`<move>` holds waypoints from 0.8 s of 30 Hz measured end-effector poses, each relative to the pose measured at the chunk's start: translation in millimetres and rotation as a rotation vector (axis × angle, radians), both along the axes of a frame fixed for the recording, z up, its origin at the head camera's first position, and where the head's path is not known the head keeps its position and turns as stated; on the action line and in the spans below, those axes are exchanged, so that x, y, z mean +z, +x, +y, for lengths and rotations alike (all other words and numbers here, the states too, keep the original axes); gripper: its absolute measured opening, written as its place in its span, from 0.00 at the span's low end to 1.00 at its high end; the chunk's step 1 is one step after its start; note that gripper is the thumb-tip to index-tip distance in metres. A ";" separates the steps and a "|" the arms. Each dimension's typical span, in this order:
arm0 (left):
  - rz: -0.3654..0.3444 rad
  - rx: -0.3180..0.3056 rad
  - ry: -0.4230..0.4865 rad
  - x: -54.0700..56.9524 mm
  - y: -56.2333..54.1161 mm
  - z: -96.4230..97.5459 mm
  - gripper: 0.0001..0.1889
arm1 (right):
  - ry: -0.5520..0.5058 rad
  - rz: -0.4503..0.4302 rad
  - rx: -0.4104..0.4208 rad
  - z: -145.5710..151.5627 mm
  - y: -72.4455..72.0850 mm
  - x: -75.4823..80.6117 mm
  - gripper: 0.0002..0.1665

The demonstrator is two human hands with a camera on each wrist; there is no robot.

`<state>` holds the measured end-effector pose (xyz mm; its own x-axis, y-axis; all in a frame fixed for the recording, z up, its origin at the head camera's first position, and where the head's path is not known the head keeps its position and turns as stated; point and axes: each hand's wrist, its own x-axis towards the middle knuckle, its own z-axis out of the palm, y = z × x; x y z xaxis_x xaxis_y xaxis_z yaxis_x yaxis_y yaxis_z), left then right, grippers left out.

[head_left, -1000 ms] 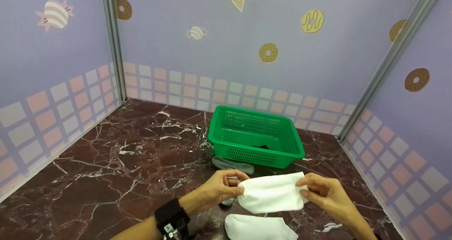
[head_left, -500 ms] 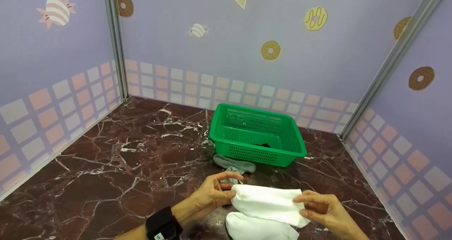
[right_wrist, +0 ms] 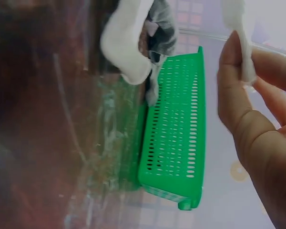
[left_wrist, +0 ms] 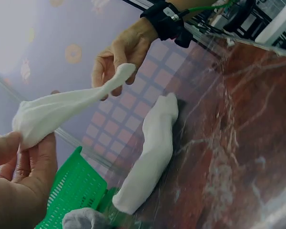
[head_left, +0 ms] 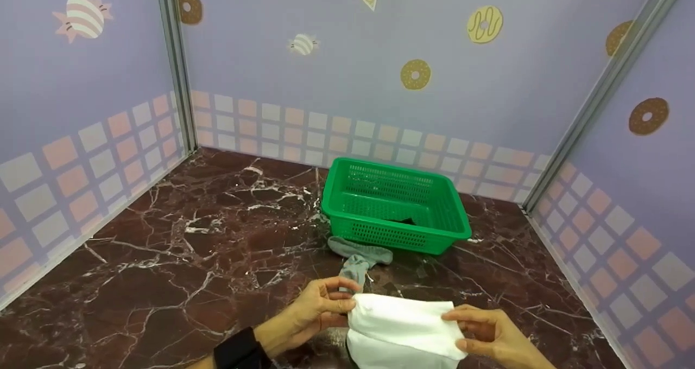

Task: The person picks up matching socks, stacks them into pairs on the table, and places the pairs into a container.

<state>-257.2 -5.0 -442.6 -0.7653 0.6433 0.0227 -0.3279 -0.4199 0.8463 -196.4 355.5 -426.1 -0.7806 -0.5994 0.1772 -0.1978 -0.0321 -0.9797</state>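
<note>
A white sock [head_left: 402,320] is stretched flat between my two hands, above the table. My left hand [head_left: 315,312] pinches its left end between thumb and fingers. At the other end my right hand [head_left: 491,333] pinches the sock's edge, fingers above and thumb below. Beneath it a second white sock [left_wrist: 150,150] lies on the table, partly covered by the held one in the head view. Grey socks [head_left: 361,255] lie bunched just beyond my left hand, in front of the basket.
A green plastic basket [head_left: 399,239] with slotted sides stands toward the back, a small dark thing [head_left: 404,221] inside it. The dark red marbled table [head_left: 163,249] meets patterned walls [head_left: 271,125] at the back and both sides.
Both hands have come down and nearer to me with the white sock, so it now overlaps the second white sock in the head view. More of the grey socks shows.
</note>
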 end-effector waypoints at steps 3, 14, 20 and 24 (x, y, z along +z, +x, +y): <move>0.004 0.009 -0.093 -2.9 1.7 -2.2 0.13 | 0.021 -0.066 0.030 -0.1 -1.5 -5.0 0.24; -0.005 -0.017 -0.358 -13.4 9.5 -5.0 0.16 | 0.309 -0.061 -0.012 0.8 -6.4 -12.9 0.20; 0.035 -0.016 -0.442 -16.1 10.4 -3.1 0.17 | 0.383 0.034 -0.043 1.0 -7.7 -18.3 0.18; 0.104 -0.030 -0.529 -15.5 7.5 -5.5 0.16 | 0.485 0.024 -0.113 1.4 -5.1 -15.8 0.18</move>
